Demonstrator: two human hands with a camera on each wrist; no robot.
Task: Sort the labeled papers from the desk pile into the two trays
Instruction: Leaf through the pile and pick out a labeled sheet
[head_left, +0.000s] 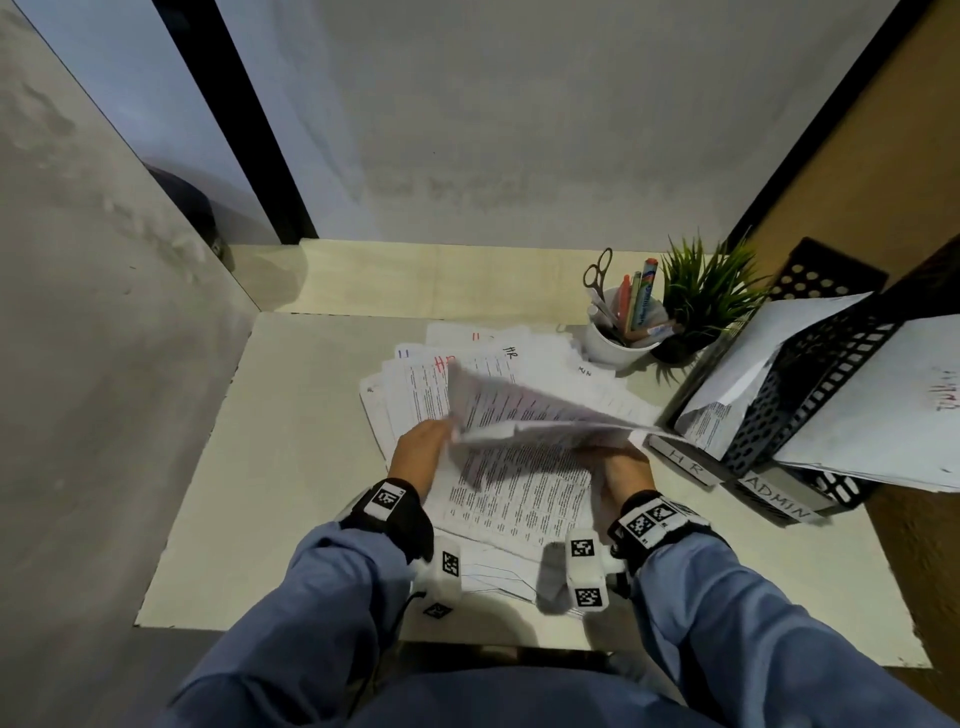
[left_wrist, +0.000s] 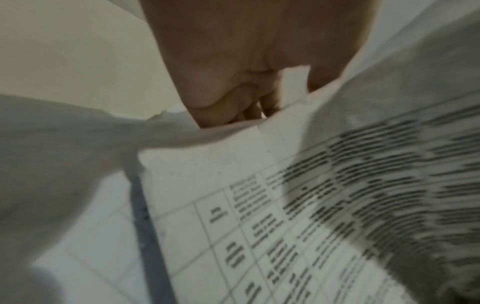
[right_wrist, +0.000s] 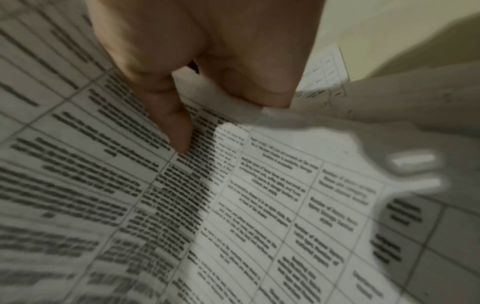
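A loose pile of printed papers (head_left: 415, 384), some marked HR in pen, lies spread on the middle of the desk. Both my hands hold one printed sheet (head_left: 524, 410) lifted and curling above the pile, blurred by motion. My left hand (head_left: 444, 434) pinches its left edge, and my right hand (head_left: 608, 460) pinches its right edge. In the left wrist view my curled left hand (left_wrist: 249, 109) grips the table-printed sheet (left_wrist: 259, 174). In the right wrist view my right hand (right_wrist: 223, 107) pinches the sheet (right_wrist: 272, 185). Two black perforated trays stand at the right, labelled HR (head_left: 685, 460) and ADMIN (head_left: 779, 501), both holding papers.
A white cup (head_left: 615, 345) with pens and scissors and a small green plant (head_left: 701, 296) stand behind the pile, next to the trays. A grey partition wall (head_left: 104, 312) runs along the desk's left side. The desk's front edge (head_left: 311, 626) lies just under my wrists.
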